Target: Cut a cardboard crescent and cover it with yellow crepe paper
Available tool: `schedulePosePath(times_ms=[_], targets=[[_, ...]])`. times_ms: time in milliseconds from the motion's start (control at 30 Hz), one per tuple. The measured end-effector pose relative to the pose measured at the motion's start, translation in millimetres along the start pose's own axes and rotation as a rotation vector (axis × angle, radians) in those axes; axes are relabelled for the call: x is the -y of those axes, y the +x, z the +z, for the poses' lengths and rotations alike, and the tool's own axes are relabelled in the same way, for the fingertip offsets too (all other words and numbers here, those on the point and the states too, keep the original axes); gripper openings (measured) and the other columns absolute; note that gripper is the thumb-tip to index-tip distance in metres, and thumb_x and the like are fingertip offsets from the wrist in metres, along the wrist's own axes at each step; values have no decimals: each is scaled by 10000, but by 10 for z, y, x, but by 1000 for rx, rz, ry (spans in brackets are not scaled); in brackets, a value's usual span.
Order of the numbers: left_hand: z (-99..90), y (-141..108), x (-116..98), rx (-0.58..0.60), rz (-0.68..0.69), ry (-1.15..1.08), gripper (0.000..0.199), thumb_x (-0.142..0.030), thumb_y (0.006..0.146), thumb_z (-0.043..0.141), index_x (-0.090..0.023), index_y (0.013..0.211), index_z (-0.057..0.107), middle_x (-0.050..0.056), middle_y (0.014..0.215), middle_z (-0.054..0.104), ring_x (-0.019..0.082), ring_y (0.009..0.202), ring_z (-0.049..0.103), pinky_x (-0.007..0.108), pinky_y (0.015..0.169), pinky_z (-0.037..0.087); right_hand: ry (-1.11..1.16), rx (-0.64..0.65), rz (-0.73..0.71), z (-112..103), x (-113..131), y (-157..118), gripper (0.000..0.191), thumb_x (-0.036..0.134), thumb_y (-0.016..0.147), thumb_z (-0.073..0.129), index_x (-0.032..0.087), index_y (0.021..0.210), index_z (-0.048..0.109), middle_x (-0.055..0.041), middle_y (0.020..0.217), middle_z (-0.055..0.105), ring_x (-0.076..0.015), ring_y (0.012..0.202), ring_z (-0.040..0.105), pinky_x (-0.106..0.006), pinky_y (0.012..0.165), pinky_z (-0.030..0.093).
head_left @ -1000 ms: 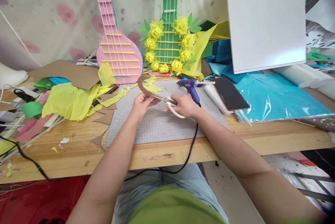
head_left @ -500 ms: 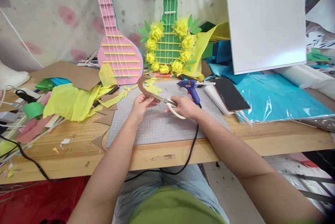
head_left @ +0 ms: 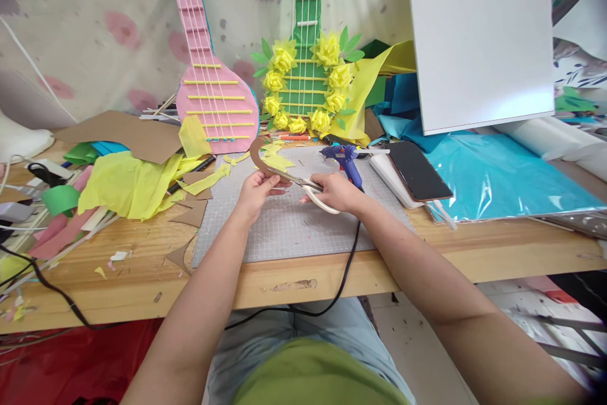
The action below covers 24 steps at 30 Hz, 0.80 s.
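My left hand (head_left: 256, 195) pinches a curved strip of brown cardboard (head_left: 258, 153) over the grey cutting mat (head_left: 284, 234). In my right hand (head_left: 339, 193) are scissors with white handles (head_left: 322, 204); their blades point left and lie along the cardboard beside my left fingertips. Whether the blades are parted is hard to tell. Yellow paper scraps (head_left: 277, 158) lie on the mat behind the strip. A blue glue gun (head_left: 348, 162) rests behind my right hand.
Behind the mat stand a pink paper instrument (head_left: 218, 102) and a green one with yellow flowers (head_left: 306, 86). Right are a phone (head_left: 420, 171), blue wrapped sheets (head_left: 507, 171) and a white board (head_left: 484, 38). Left lie yellow paper (head_left: 126, 184) and cardboard (head_left: 128, 133). A black cord (head_left: 348, 266) crosses the edge.
The scissor handles in my right hand have shifted slightly, and the near handle loop sits a little more to the right. My left hand keeps its hold on the cardboard.
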<state>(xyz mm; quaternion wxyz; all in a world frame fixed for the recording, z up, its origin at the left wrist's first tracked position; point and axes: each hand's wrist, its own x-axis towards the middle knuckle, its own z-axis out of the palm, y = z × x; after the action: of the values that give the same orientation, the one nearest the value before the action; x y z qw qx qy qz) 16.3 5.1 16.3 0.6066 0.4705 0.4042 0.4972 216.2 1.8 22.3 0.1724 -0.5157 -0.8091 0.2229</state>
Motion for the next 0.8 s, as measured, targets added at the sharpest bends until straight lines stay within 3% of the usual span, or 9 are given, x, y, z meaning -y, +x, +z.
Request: schedulePosePath(times_ms=[267,567,800], targets=[[5,-3,-5,-3,-7,46,333,-372,616,711,-134,791,556,85,777,697,217,769,673,300,639,509,63,30,-10,22,-42,15,431,582,681,569,169,618,462,46,538,407,-86,548,351,-231,526,190],[-82,-6,-93,-97,125,109,316,-418,646,682,-153,764,558,34,682,681,180,659,670,298,635,532,158,119,-8,2,-69,28,458,616,678,547,169,648,453,47,591,405,-89,571,360,-225,533,221],[96,-55,-16,-43,113,117,316,-425,650,675,-155,712,524,33,669,677,175,634,670,296,621,538,222,262,-114,-85,-1,-18,446,613,749,466,169,790,445,5,718,468,-122,648,422,-245,587,311]])
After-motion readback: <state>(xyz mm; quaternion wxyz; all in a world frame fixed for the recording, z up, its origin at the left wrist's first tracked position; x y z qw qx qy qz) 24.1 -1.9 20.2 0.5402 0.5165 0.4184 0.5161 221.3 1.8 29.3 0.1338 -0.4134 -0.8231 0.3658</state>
